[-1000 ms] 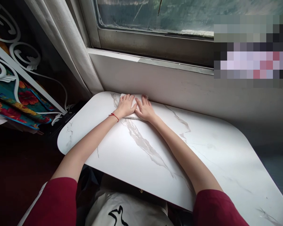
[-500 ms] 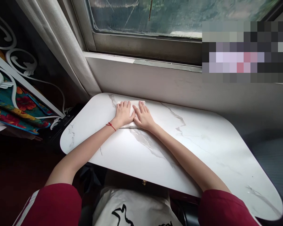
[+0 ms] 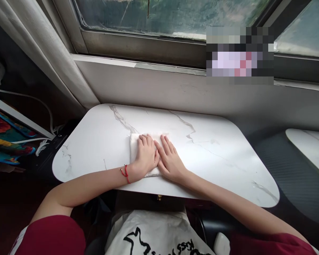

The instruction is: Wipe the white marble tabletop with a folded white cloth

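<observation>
A folded white cloth (image 3: 133,150) lies on the white marble-patterned tabletop (image 3: 218,166), close to its near edge. My left hand (image 3: 146,156) rests on the cloth with its fingers stretched forward and slightly bent. A red string bracelet (image 3: 126,173) circles the left wrist. Beside it, my right hand (image 3: 172,161) lies flat over the cloth's right part, fingers extended. The two thumbs meet or nearly meet over the cloth's middle. Both palms press from above, and they hide much of the cloth.
Behind the tabletop is a wall below a window (image 3: 159,21). A pale curtain (image 3: 55,46) hangs at left, near white cables (image 3: 42,147) and flowery fabric (image 3: 7,138). A second marble-patterned surface (image 3: 312,145) stands at right. A white rounded object (image 3: 222,244) is at bottom right.
Both hands and the cloth have moved from the tabletop's far side back toward me. The elbows are bent more. The view has shifted to the right.
</observation>
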